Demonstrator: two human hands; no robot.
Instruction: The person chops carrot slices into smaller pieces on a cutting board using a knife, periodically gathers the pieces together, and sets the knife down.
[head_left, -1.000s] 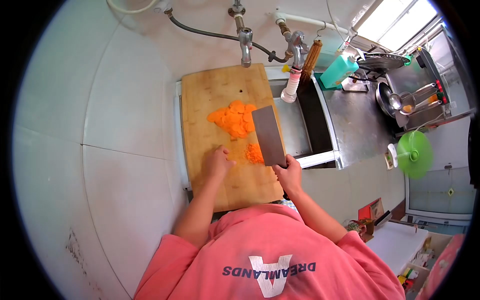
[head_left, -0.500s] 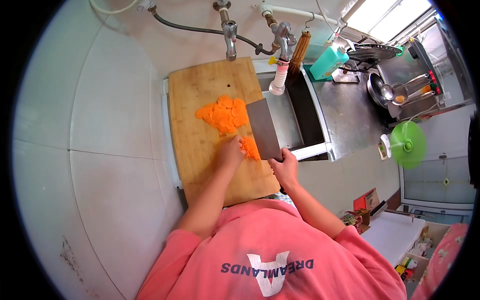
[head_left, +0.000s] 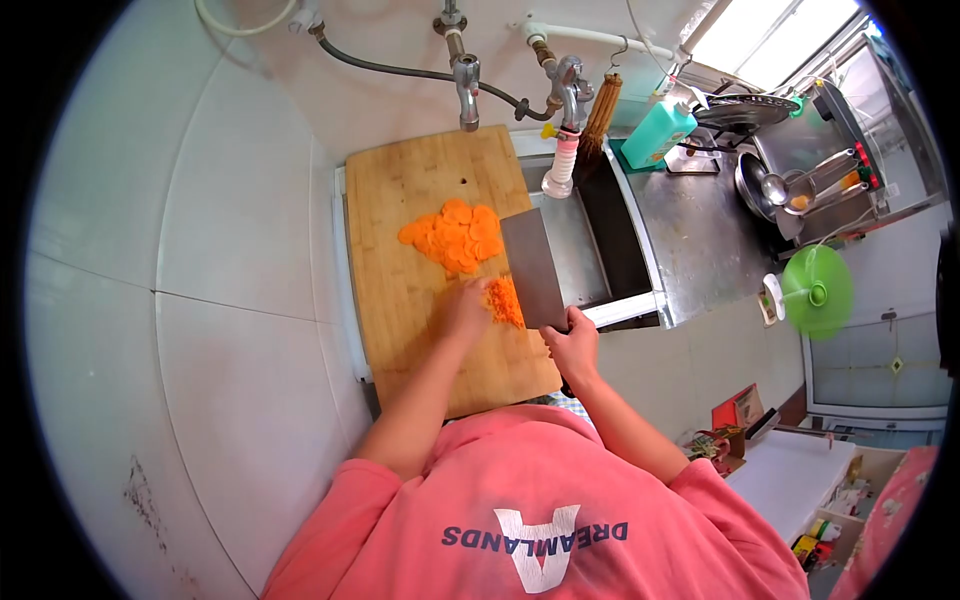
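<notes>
My right hand (head_left: 573,345) is closed round the dark handle of a cleaver (head_left: 535,268). Its broad grey blade stands along the right edge of a wooden cutting board (head_left: 395,190), just right of a small heap of carrot shreds (head_left: 505,303). My left hand (head_left: 466,310) rests on the board with its fingers curled against the left side of those shreds; the fingertips are partly hidden. Beyond it, a pile of thin round carrot slices (head_left: 455,236) lies spread on the wood.
Right of the board is a metal sink (head_left: 575,245) with a faucet (head_left: 568,95) above it. A teal bottle (head_left: 660,132) and a wok (head_left: 750,185) with utensils stand on the steel counter (head_left: 690,230). A tiled wall (head_left: 240,240) borders the left side.
The whole view has shifted slightly, so the board and sink appear a little lower and further right. Both hands and the cleaver hold nearly the same places over the board.
</notes>
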